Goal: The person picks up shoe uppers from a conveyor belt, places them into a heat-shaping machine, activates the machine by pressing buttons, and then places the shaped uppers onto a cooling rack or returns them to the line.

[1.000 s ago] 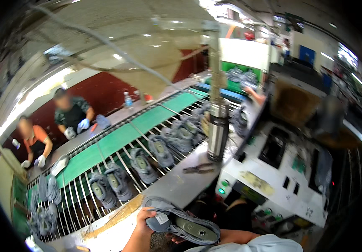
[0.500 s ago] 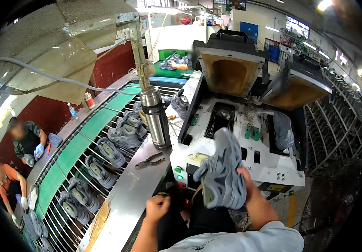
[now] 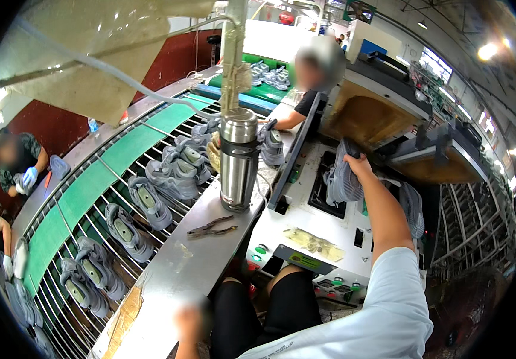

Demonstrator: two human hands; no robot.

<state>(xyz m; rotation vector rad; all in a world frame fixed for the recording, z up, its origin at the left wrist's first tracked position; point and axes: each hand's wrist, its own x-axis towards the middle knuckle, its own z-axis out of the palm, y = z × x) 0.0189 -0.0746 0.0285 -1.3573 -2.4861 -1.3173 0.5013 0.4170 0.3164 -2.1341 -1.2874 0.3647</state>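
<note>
Hands well apart: left hand (image 3: 189, 320) is low at the near end of the metal surface (image 3: 177, 269), blurred, so can't tell if it's open or closed. Right hand (image 3: 358, 164) is clamped on the upper end of a grey shoe (image 3: 344, 182).

Main change over the last half second: shoe goes from in front of the body to above the left opening (image 3: 318, 192) of the white machine (image 3: 297, 224), so carrying gives way to positioning (contact with the opening unclear; the shoe covers much of it). Second shoe (image 3: 410, 209) sits at the machine's right side, partly cut off by the forearm.

Farther along the surface: pliers (image 3: 210, 230), steel flask (image 3: 239, 164). Grey shoes on the roller rack (image 3: 105, 200) overlap behind the flask. Beyond, a co-worker's arm (image 3: 292, 121) reaches in, its hand hard to make out.
</note>
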